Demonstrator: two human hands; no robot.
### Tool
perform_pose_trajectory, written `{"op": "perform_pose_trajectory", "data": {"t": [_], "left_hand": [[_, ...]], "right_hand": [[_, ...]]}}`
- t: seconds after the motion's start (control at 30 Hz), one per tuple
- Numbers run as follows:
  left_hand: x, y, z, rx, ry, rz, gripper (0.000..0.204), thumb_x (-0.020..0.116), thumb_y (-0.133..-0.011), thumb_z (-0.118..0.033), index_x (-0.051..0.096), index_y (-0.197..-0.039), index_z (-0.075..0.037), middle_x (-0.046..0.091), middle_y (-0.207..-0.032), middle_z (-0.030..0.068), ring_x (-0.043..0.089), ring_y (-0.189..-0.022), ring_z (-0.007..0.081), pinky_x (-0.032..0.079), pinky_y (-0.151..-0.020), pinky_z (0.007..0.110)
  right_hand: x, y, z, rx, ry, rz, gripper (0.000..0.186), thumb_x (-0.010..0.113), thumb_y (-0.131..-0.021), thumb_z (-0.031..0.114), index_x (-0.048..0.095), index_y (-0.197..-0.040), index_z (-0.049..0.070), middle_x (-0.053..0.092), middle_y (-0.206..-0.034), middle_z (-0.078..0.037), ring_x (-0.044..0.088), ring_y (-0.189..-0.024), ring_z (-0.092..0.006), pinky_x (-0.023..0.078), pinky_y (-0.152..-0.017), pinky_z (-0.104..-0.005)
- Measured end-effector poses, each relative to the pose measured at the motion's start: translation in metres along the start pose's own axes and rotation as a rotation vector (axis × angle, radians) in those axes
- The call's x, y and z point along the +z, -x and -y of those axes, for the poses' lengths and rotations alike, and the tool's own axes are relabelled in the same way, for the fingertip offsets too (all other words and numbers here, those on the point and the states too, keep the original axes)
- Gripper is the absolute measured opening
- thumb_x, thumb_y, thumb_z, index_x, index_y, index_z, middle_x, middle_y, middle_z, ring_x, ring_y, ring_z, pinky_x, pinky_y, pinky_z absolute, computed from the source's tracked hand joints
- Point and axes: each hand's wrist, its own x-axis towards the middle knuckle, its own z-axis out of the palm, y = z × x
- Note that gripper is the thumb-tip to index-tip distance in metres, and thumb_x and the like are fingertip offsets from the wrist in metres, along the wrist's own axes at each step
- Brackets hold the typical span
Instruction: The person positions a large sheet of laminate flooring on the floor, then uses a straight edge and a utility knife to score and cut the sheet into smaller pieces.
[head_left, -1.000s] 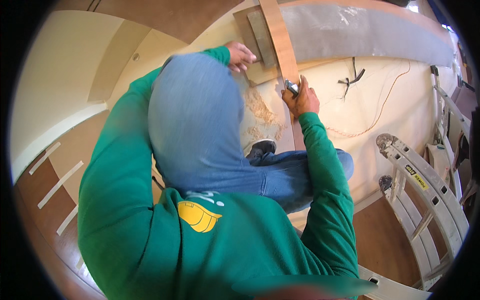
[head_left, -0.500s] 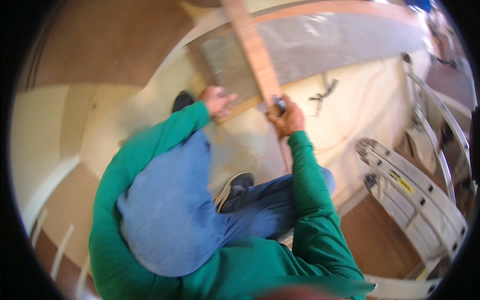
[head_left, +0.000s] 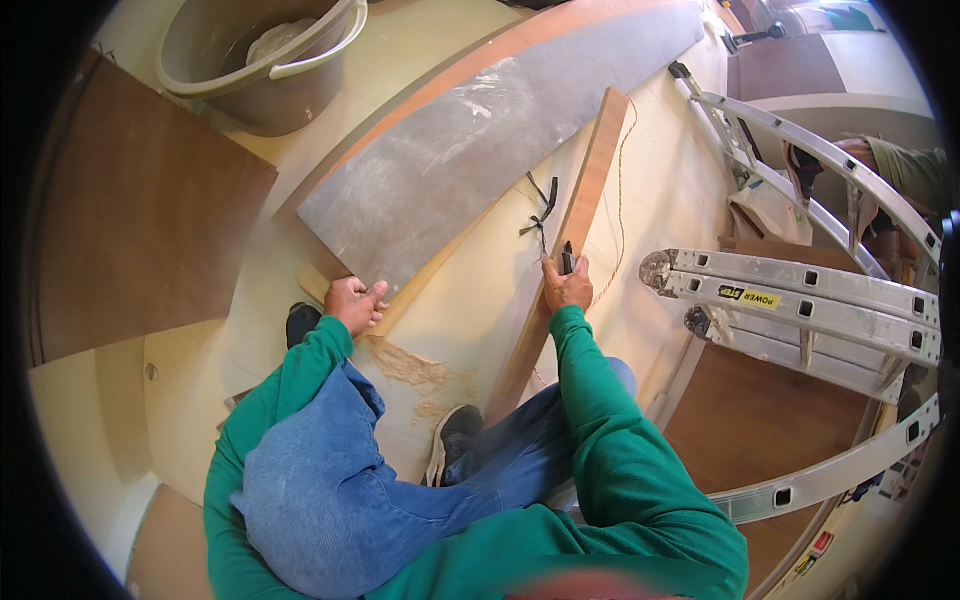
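My right hand (head_left: 568,288) is closed round a long wooden plank (head_left: 590,190), with a small black tool (head_left: 568,260) sticking up between thumb and fingers; its kind is unclear. The plank stands on edge along the floor, its near end beside my shoe. To its left lies a long panel (head_left: 420,195) with a scuffed grey face and an orange-brown strip along its far side. At the panel's near corner, my left hand (head_left: 357,305) is curled, thumb raised, and its fingers hide whatever they grip. A black strap tie (head_left: 540,212) rests between panel and plank.
An aluminium folding ladder (head_left: 800,300) lies at right, with a person's green-clad leg (head_left: 905,170) beyond it. A grey bucket (head_left: 290,100) stands far left beside a brown board (head_left: 130,210). Brown residue (head_left: 405,362) marks the floor near my shoe (head_left: 455,440). A thin cord (head_left: 622,215) trails beside the plank.
The plank has moved right, off the panel's grey face, with my right hand still on it. My left hand has gone from outstretched fingers to a curl at the panel's corner. The view has shifted.
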Motion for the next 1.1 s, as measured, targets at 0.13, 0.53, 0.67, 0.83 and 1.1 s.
{"op": "perform_pose_trajectory", "data": {"t": [0.13, 0.53, 0.67, 0.83, 1.1], "left_hand": [[0.003, 0.000, -0.001, 0.004, -0.007, 0.003, 0.037, 0.074, -0.096, -0.028, 0.057, -0.088, 0.003, 0.074, -0.082, 0.0176, 0.067, -0.059, 0.0142, 0.054, -0.049, 0.028], [-0.004, -0.003, 0.004, 0.002, 0.071, 0.093, 0.042, 0.074, -0.096, -0.032, 0.055, -0.088, 0.003, 0.074, -0.086, 0.0202, 0.069, -0.059, 0.0169, 0.056, -0.050, 0.029], [-0.016, -0.003, 0.011, -0.016, 0.051, 0.066, 0.038, 0.076, -0.095, -0.031, 0.057, -0.085, 0.001, 0.075, -0.084, 0.0172, 0.068, -0.059, 0.0144, 0.055, -0.050, 0.028], [-0.001, -0.003, -0.002, -0.035, 0.048, 0.115, 0.042, 0.077, -0.094, -0.035, 0.057, -0.089, 0.002, 0.075, -0.085, 0.0157, 0.068, -0.060, 0.0145, 0.055, -0.049, 0.028], [-0.007, 0.002, -0.002, -0.036, 0.142, 0.099, 0.036, 0.076, -0.094, -0.030, 0.060, -0.089, 0.002, 0.074, -0.084, 0.0146, 0.068, -0.060, 0.0138, 0.055, -0.051, 0.027]], "right_hand": [[0.006, -0.006, -0.025, 0.100, 0.086, 0.046, 0.071, 0.073, -0.080, 0.057, 0.055, -0.123, 0.004, 0.071, -0.101, -0.029, 0.069, -0.097, -0.0474, 0.053, -0.088, -0.0537], [0.036, -0.065, -0.013, 0.128, -0.089, -0.156, 0.061, 0.070, -0.086, 0.056, 0.066, -0.115, 0.002, 0.072, -0.099, -0.026, 0.067, -0.084, -0.0395, 0.054, -0.083, -0.0481], [0.055, -0.124, 0.080, 0.310, -0.961, 0.245, 0.059, 0.065, -0.095, 0.055, 0.064, -0.113, -0.001, 0.073, -0.098, -0.018, 0.053, -0.058, -0.0158, 0.048, -0.057, -0.0339], [0.086, -0.204, 0.093, 0.314, -0.981, 0.046, 0.052, 0.074, -0.090, 0.038, 0.065, -0.100, -0.012, 0.072, -0.097, -0.023, 0.063, -0.068, -0.0239, 0.053, -0.060, -0.0408], [0.089, -0.222, 0.129, 0.205, -0.483, -0.100, 0.058, 0.070, -0.086, 0.046, 0.071, -0.095, -0.012, 0.073, -0.093, -0.028, 0.072, -0.088, -0.0395, 0.056, -0.086, -0.0448]]}}
